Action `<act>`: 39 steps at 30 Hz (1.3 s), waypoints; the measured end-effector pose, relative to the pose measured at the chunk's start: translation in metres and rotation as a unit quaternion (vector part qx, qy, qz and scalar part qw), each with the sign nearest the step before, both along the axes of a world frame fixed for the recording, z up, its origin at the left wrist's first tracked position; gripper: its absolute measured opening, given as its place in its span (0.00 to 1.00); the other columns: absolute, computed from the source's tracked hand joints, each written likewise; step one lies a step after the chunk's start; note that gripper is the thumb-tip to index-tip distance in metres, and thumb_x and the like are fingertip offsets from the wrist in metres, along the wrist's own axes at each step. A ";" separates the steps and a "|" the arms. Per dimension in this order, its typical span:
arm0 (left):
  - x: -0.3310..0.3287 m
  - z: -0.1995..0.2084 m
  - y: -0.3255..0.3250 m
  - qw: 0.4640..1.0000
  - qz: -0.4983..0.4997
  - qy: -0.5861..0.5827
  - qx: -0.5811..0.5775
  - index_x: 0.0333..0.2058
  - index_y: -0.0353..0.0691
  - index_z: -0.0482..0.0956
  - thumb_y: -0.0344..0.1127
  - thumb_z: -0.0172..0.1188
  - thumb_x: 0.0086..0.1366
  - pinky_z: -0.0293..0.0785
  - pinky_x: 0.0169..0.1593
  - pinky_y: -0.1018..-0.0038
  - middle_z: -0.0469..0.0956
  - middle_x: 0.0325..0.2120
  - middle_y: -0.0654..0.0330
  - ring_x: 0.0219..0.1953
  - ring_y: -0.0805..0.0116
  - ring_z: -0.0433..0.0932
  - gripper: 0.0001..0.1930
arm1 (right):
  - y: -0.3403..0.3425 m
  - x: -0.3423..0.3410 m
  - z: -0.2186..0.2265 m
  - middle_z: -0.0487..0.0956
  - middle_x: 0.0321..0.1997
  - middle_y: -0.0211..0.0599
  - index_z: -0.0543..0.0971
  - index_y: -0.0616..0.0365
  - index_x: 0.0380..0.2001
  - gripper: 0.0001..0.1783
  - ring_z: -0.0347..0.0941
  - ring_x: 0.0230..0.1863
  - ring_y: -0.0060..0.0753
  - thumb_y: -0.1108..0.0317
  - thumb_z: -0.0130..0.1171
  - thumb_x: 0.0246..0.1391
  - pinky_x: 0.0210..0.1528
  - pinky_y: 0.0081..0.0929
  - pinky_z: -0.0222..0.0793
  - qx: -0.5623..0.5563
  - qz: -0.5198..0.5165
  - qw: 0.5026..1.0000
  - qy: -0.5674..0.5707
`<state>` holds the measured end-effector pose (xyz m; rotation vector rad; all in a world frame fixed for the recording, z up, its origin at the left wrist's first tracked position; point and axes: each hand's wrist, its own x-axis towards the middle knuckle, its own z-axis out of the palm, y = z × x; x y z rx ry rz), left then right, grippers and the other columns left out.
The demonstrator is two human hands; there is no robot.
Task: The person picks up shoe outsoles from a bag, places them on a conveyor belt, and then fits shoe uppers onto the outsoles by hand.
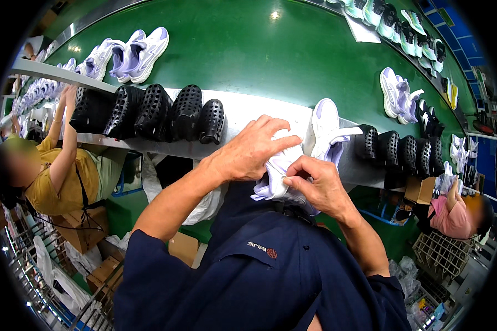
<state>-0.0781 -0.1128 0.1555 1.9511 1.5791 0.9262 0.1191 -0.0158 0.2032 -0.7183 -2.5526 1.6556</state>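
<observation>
A white and lavender sneaker (280, 161) is held between my two hands at the bench edge, close to my body. My left hand (254, 148) is closed over its upper from the left, fingers curled across the top. At the shoe's right side my right hand (319, 185) is closed, thumb and forefinger pinched together near the collar. What exactly those fingertips grip is too small to make out. Just beyond, a matching sneaker (325, 118) lies on the bench, toe pointing away, partly hidden behind my right hand and the held shoe.
Black perforated shoe forms (186, 110) stand in a row on the left, with more forms (407, 154) at right. Sneakers (143, 52) rest on the green table (248, 49), with another pair (398, 96) to the right. Co-workers sit at left (66, 171) and right (453, 218).
</observation>
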 end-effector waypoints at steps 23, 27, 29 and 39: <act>0.001 -0.014 -0.014 0.980 0.141 0.006 -0.139 0.58 0.44 0.73 0.23 0.62 0.43 0.69 0.59 0.58 0.71 0.53 0.45 0.56 0.42 0.69 0.37 | 0.006 -0.015 -0.031 0.76 0.30 0.43 0.78 0.62 0.31 0.08 0.75 0.33 0.47 0.73 0.67 0.48 0.36 0.37 0.69 0.162 -0.028 0.985 0.048; 0.013 -0.044 -0.033 0.876 0.329 -0.048 -0.348 0.58 0.42 0.73 0.32 0.62 0.51 0.71 0.56 0.59 0.76 0.47 0.43 0.50 0.42 0.75 0.31 | 0.003 -0.009 -0.052 0.76 0.30 0.43 0.77 0.63 0.33 0.07 0.75 0.31 0.44 0.75 0.65 0.51 0.35 0.35 0.71 0.200 -0.148 0.965 0.077; 0.024 -0.071 -0.038 0.838 0.387 -0.195 -0.332 0.57 0.40 0.73 0.34 0.60 0.54 0.75 0.50 0.63 0.81 0.40 0.42 0.43 0.50 0.81 0.29 | -0.006 -0.002 -0.059 0.76 0.30 0.42 0.77 0.64 0.35 0.08 0.76 0.30 0.41 0.76 0.63 0.52 0.35 0.35 0.72 0.135 -0.191 0.971 0.043; 0.043 -0.114 -0.020 0.898 0.418 -0.020 -0.134 0.49 0.33 0.78 0.36 0.64 0.60 0.75 0.44 0.62 0.80 0.33 0.47 0.39 0.49 0.80 0.20 | -0.008 -0.030 -0.150 0.79 0.26 0.68 0.74 0.73 0.35 0.20 0.79 0.33 0.68 0.61 0.55 0.59 0.39 0.52 0.76 0.171 -0.098 0.966 -0.170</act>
